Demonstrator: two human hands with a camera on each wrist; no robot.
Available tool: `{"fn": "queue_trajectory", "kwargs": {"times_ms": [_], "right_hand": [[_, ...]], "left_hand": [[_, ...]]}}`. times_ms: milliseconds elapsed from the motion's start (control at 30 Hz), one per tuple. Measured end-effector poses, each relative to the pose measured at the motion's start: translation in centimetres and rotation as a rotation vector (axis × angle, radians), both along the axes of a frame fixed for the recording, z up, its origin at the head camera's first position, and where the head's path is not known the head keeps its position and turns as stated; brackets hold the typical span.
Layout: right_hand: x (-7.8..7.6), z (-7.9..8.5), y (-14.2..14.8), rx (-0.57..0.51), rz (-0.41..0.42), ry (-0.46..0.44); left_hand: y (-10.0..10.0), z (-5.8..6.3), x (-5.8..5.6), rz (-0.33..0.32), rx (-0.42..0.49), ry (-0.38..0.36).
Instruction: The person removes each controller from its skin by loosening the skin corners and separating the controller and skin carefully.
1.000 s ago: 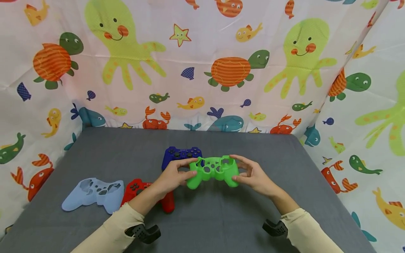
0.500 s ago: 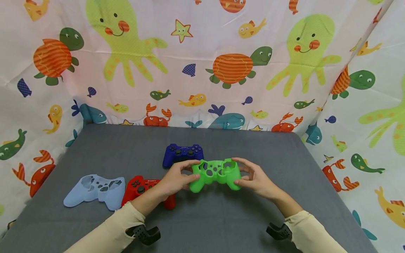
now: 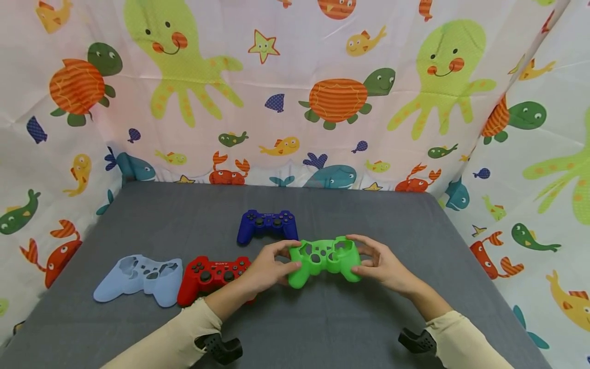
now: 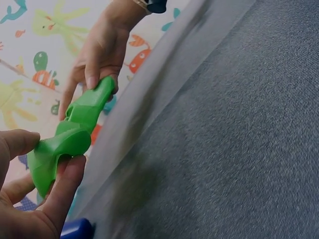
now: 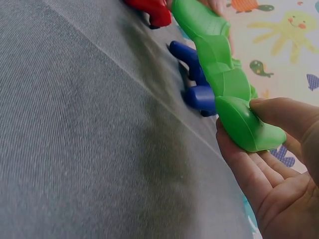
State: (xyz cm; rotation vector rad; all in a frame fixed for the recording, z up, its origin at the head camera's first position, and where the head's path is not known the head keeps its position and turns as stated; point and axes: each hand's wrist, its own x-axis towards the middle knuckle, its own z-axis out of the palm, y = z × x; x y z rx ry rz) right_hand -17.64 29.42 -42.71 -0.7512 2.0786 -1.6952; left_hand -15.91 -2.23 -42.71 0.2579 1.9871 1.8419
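Observation:
A bright green silicone controller cover (image 3: 325,256), with cut-out holes for sticks and buttons, is held above the table between both hands. My left hand (image 3: 268,266) pinches its left end with thumb and fingers, and my right hand (image 3: 383,263) pinches the right end the same way. Both wrist views show the green cover (image 4: 83,115) edge-on and lifted off the cloth. A red game controller (image 3: 203,277) lies on the table, partly hidden behind my left wrist. Behind the left hand rests a dark blue controller (image 3: 267,223), its lower right end touching the hand's outline in the head view.
A pale blue controller cover (image 3: 138,279) lies at the left, beside the red controller. Grey cloth covers the table (image 3: 369,215). A curtain (image 3: 295,102) printed with sea animals hangs along the back and both sides.
Both hands have shifted slightly right and toward the body with the green cover between them. More of the blue controller shows now. The things on the table have stayed put.

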Motion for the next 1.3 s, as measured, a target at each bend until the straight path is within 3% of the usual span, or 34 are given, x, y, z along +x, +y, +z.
{"fn": "queue_trajectory", "kwargs": {"times_ms": [400,833,1300], "right_hand": [[0.1,-0.5,2.7,0.048,0.014,0.005],[0.0,-0.4,6.5,0.048,0.045,-0.027],[0.2,-0.1,10.1,0.14,-0.01,-0.118]], "left_hand": [[2.6,-1.2,0.2,0.005,-0.002,0.044],[6.5,-1.5,0.4,0.024,0.006,0.099],[10.5,-1.5,0.2,0.043,0.044,0.067]]}}
